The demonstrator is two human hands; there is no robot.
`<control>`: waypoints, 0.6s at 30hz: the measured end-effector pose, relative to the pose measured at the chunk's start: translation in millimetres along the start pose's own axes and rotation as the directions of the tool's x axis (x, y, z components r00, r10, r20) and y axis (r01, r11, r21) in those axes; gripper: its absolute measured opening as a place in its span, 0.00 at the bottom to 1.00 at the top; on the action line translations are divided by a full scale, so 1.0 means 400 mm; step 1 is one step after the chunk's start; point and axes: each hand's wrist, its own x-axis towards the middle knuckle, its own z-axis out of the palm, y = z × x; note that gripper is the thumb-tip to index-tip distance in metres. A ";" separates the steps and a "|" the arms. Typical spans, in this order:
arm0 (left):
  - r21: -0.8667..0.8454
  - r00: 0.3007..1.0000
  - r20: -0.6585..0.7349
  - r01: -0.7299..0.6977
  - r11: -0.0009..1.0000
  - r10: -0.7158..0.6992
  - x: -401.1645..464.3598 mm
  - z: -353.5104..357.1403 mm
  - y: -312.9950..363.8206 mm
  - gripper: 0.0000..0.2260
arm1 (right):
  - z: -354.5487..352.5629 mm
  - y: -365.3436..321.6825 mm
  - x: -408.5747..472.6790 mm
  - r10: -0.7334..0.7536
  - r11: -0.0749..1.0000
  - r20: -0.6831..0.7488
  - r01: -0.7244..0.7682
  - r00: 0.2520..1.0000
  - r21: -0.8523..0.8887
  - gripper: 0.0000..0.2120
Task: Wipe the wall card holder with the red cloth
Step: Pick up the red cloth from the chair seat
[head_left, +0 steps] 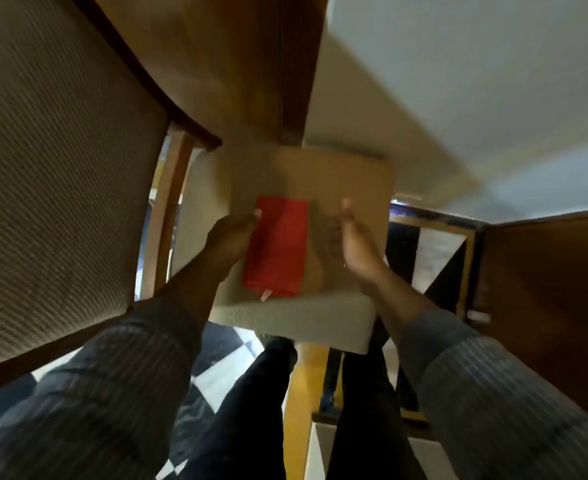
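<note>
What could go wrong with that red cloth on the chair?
1. The red cloth lies folded on the chair seat, and only the left hand is at its edge; a loose pinch might unfold or drop it onto the floor.
2. The right hand hovers open, touching nothing, so it gives no help if the cloth slips.
3. The picture is blurred and no card holder shows, so a fast turn might bump the chair.

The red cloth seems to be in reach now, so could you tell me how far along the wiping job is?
Done: nothing is visibly wiped. In hand: the folded red cloth lies on the chair seat; the left hand touches its edge, and the right hand hovers open beside it. Left: lifting the cloth and wiping the wall card holder, which is not in view.
</note>
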 end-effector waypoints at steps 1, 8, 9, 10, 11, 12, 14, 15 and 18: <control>0.020 1.000 0.019 0.010 1.000 -0.010 0.013 0.012 -0.020 0.24 | 0.029 0.008 0.010 0.001 0.998 0.020 -0.002 1.000 0.061 0.32; 0.178 0.998 -0.065 0.035 0.983 -0.024 0.105 0.078 -0.092 0.24 | 0.143 0.089 0.102 -0.058 0.992 0.029 0.061 0.998 -0.106 0.07; 0.198 0.997 -0.074 0.033 0.980 -0.019 0.121 0.080 -0.097 0.22 | 0.150 0.093 0.117 -0.059 0.991 -0.009 0.058 0.998 -0.119 0.04; 0.234 0.998 -0.064 0.023 0.972 -0.008 0.134 0.081 -0.101 0.21 | 0.158 0.095 0.129 -0.056 0.987 -0.048 0.047 0.997 -0.155 0.04; 0.277 0.999 -0.049 0.003 0.961 0.011 0.140 0.082 -0.104 0.19 | 0.164 0.100 0.138 -0.066 0.979 -0.088 0.047 0.994 -0.199 0.05; 0.310 0.999 -0.034 -0.017 0.951 0.029 0.143 0.083 -0.103 0.17 | 0.169 0.098 0.142 -0.070 0.969 -0.132 0.036 0.989 -0.244 0.07; 0.316 0.998 -0.032 -0.045 0.948 0.058 0.140 0.085 -0.101 0.15 | 0.182 0.102 0.152 -0.082 0.964 -0.217 0.022 0.973 -0.265 0.09; 0.310 0.997 -0.043 -0.053 0.949 0.070 0.139 0.088 -0.100 0.15 | 0.188 0.101 0.156 -0.078 0.968 -0.247 0.014 0.966 -0.252 0.09; 0.261 0.993 -0.087 -0.053 0.964 0.078 0.127 0.099 -0.100 0.14 | 0.197 0.090 0.147 -0.032 0.981 -0.216 -0.011 0.976 -0.196 0.11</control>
